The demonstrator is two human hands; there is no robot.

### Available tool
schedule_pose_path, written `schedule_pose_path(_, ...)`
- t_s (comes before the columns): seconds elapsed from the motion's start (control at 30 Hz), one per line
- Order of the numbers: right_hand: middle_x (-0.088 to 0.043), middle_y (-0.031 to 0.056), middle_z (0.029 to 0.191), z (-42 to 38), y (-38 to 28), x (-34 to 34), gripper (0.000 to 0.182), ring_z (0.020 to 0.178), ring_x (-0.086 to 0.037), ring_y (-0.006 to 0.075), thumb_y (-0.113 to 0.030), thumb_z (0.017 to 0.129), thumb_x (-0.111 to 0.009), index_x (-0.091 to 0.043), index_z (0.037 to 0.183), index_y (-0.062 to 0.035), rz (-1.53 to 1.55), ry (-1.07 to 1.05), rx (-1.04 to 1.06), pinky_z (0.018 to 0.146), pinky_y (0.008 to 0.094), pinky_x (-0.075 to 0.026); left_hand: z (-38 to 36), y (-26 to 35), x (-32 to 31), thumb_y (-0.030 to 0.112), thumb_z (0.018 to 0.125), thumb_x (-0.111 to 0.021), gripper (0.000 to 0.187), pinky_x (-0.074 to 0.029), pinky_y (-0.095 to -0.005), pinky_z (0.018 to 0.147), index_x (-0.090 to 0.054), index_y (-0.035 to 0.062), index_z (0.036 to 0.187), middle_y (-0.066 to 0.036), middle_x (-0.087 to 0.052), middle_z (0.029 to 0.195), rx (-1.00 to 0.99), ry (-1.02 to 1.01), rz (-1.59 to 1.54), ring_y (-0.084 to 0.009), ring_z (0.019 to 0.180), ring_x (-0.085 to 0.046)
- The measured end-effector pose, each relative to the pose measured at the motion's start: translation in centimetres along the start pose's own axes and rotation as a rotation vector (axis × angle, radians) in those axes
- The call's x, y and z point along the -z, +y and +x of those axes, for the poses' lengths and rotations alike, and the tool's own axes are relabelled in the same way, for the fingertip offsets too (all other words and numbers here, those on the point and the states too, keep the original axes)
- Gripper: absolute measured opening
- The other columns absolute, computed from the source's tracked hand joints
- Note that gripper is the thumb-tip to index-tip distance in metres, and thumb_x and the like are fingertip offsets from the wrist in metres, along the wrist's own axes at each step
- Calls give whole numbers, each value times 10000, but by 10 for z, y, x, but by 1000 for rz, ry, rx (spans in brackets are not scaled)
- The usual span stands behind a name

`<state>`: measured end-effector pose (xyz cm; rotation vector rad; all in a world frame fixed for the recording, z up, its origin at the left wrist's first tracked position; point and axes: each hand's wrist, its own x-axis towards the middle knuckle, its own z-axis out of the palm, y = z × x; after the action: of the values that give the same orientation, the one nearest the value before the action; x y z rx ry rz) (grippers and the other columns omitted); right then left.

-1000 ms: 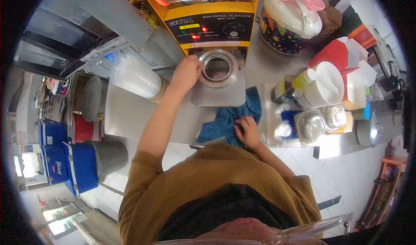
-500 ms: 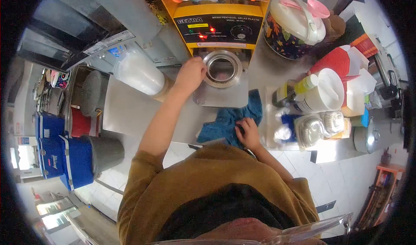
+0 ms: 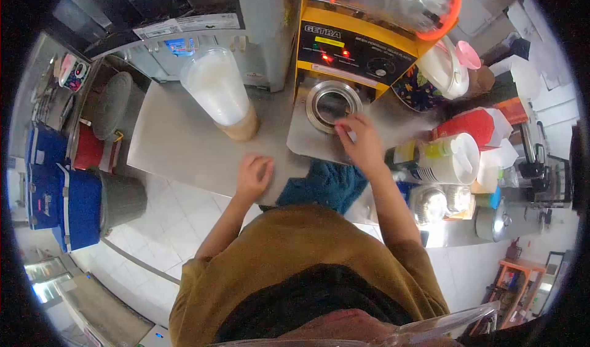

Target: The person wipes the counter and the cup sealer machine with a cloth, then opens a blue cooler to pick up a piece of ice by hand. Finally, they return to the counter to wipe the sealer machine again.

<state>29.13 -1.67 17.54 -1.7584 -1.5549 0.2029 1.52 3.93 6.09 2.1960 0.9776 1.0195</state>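
Observation:
A yellow GETRA plastic-cup sealing machine (image 3: 344,55) stands in front of me, its indicator lights lit red. Below its panel, a round metal ring (image 3: 312,109) sits in a steel plate, with a dark opening in the middle. My right hand (image 3: 362,143) reaches over the plate, fingertips right at the ring's lower right rim, thumb held apart. Near the counter's front edge, my left hand (image 3: 254,176) hovers with loosely curled fingers and nothing in it. A crumpled blue cloth (image 3: 326,186) lies between my forearms. Left of the machine is a tall stack of translucent plastic cups (image 3: 216,88).
On the right are white tubs (image 3: 458,159), a dark bottle with a yellow label (image 3: 402,153), clear plastic lids (image 3: 429,204) and red cartons (image 3: 464,129). A patterned pot (image 3: 418,89) stands behind. Blue cooler boxes (image 3: 80,209) and a grey bin (image 3: 123,201) are at the left.
My left hand has left the ring and drawn back towards the counter's front edge. My right hand has risen from the blue cloth to the ring. The view has turned left.

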Motion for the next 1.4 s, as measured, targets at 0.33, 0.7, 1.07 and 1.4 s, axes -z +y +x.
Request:
schedule_pose_path(0.33,-627,185,832,74,3,-32,120,779,-609,352,-105,769,-653,-674,843,-14,-118,-340,141,707,403,-486,-50,-39,-5,77,770,-639,134,-436,-422,740,-580,45,887,-135,-539,899,82,6,190,-343,859,-513)
schedule_pose_path(0.7,-637,221,872,70,-10,-32,160,832,-611,383,-84,762,-623,-670,861,32,-162,-383,76,774,433,-488,-61,-49,-7,103,734,-644,193,-428,-449,775,-584,54,911,-119,-530,930,137,-29,211,-336,893,-505)
schedule_pose_path(1.07,-644,175,830,70,-3,-33,122,796,-622,354,-74,751,-661,-664,845,4,-145,-361,99,731,404,-486,-56,-46,-6,63,721,-636,169,-435,-426,748,-595,57,885,-115,-540,897,118,19,206,-323,868,-516)
schedule_pose_path(1.4,-633,153,872,63,4,-1,172,800,-620,329,-58,756,-664,-669,923,-14,-91,-580,150,721,368,-491,-55,-41,-6,45,729,-628,151,-435,-426,750,-587,56,874,-115,-543,896,124,28,215,-325,864,-515)
